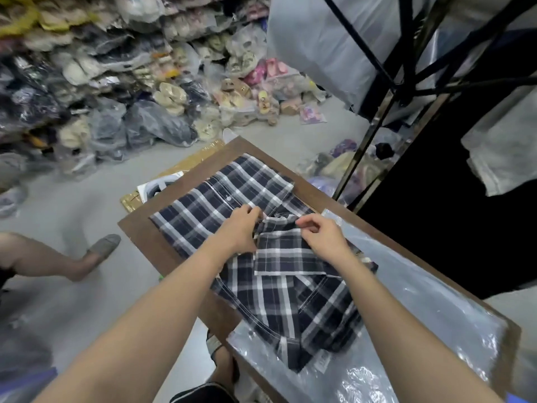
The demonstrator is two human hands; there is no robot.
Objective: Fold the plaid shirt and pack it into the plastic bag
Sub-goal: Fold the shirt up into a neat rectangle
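On table (162,254): shirt (203,210) runs lengthwise away from the person, near end over the bag (421,309). Left hand (238,231) and right hand (322,238) pinch mid-shirt fabric, close together.

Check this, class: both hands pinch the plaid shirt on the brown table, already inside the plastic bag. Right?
Not inside: in the head view the plaid shirt lies partly on the plastic bag. Left hand and right hand do pinch it on the brown table.
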